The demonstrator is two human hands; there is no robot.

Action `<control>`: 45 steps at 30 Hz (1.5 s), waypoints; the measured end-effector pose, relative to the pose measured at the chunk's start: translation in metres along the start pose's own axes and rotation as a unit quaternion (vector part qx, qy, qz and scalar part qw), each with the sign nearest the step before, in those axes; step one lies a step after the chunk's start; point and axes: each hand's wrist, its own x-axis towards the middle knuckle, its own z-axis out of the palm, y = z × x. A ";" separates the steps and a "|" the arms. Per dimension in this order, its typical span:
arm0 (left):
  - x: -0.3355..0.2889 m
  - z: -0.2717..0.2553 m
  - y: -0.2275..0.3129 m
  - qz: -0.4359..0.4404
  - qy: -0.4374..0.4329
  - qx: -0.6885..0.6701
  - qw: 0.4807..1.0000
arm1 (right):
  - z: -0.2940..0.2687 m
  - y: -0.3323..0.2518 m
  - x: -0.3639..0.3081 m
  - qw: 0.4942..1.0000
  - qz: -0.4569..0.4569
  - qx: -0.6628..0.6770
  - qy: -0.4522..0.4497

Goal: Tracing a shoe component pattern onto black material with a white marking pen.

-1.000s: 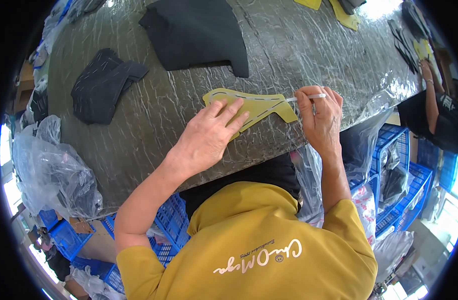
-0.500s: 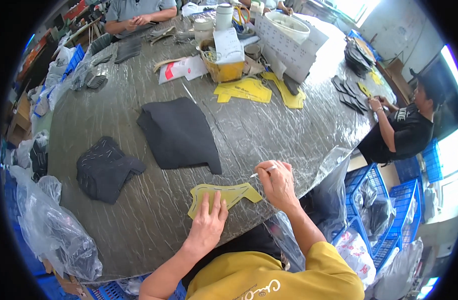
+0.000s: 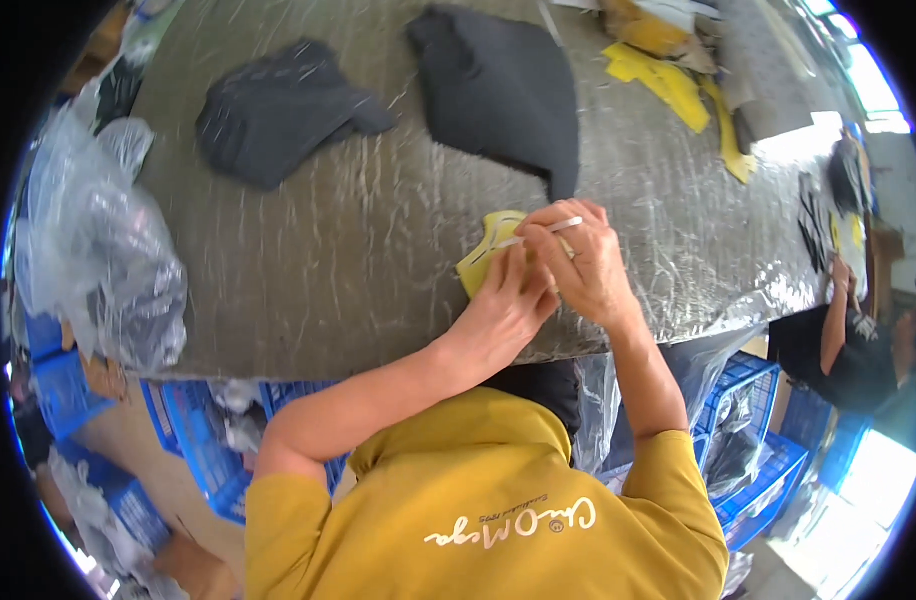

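A yellow pattern template (image 3: 475, 268) with narrow slots lies near the table's front edge, largely covered by my hands. My left hand (image 3: 503, 305) rests on it, fingers stretched out and pressing it down. In my right hand (image 3: 590, 265) is a slim white marking pen (image 3: 568, 225), pinched with its tip low over the template by my left fingers. Beyond the hands lies a large dark sheet (image 3: 503, 90) with a narrow tail pointing toward me. To its left is a dark cut piece (image 3: 283, 112) bearing short white dashes.
Clear plastic bags (image 3: 103, 250) hang at the table's left side. Yellow templates (image 3: 663, 85) lie at the far right beside a pale sheet (image 3: 773, 80). Blue crates (image 3: 203, 430) stand below the table's edge. A co-worker (image 3: 848, 340) handles dark pieces at the right.
The view has tilted down and turned. My right hand has come left with the pen, from beside the template to over it, close against my left hand.
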 end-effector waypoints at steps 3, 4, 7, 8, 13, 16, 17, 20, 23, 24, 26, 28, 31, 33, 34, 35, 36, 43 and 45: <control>-0.004 0.002 0.000 -0.009 0.000 -0.009 1.000 | 0.010 -0.003 0.002 1.000 -0.007 0.011 -0.018; -0.006 0.003 0.002 -0.013 -0.004 -0.012 1.000 | 0.014 -0.004 0.001 1.000 -0.006 0.015 -0.023; -0.011 0.005 0.005 -0.003 -0.015 0.010 1.000 | 0.019 -0.007 0.000 0.999 -0.020 0.001 -0.030; -0.012 0.005 0.006 -0.008 -0.014 0.015 1.000 | 0.022 -0.009 0.001 0.999 -0.026 -0.003 -0.034; -0.011 0.010 0.009 -0.028 -0.011 0.027 0.999 | 0.025 -0.014 0.003 0.998 -0.042 0.008 -0.050; -0.010 0.009 0.007 -0.014 -0.013 0.009 1.000 | 0.021 -0.007 0.006 0.998 -0.060 0.002 -0.028; -0.009 0.008 0.007 -0.018 -0.009 0.002 1.000 | 0.019 -0.004 0.007 0.999 -0.040 -0.015 -0.028; -0.008 0.004 0.005 -0.020 -0.010 -0.003 1.000 | 0.015 0.008 0.008 0.999 -0.029 -0.035 -0.018; -0.007 -0.002 0.002 -0.006 -0.030 0.027 0.999 | 0.014 0.013 0.011 0.998 -0.025 -0.063 -0.010; -0.007 -0.003 0.002 0.005 -0.046 0.056 0.997 | 0.014 0.013 0.011 0.998 -0.028 -0.053 -0.015; -0.006 -0.003 0.001 0.007 -0.048 0.050 0.998 | 0.014 0.013 0.012 0.998 -0.030 -0.044 -0.018; -0.006 -0.003 0.002 0.008 -0.051 0.045 0.998 | 0.014 0.014 0.012 0.998 -0.061 -0.015 -0.032; -0.007 -0.002 0.003 -0.010 -0.038 0.009 0.999 | 0.013 0.018 0.015 0.998 -0.030 -0.057 -0.014; -0.007 -0.002 0.002 -0.008 -0.023 0.019 1.000 | 0.013 0.018 0.013 0.998 -0.015 -0.055 -0.009; -0.007 -0.003 0.002 -0.005 -0.023 0.020 1.000 | 0.013 0.017 0.012 0.999 -0.001 -0.053 -0.006; -0.006 -0.003 0.002 -0.004 -0.023 0.016 1.000 | 0.014 0.017 0.011 0.999 0.001 -0.054 -0.003; -0.006 -0.004 0.002 -0.003 -0.023 0.012 1.000 | 0.014 0.018 0.010 0.997 -0.002 -0.067 0.025; -0.006 -0.005 0.002 -0.002 -0.022 0.027 0.999 | 0.012 0.018 0.004 0.998 0.011 -0.047 0.043; -0.006 -0.005 0.001 0.001 -0.030 0.034 0.999 | 0.010 0.017 0.002 0.997 0.011 -0.056 0.051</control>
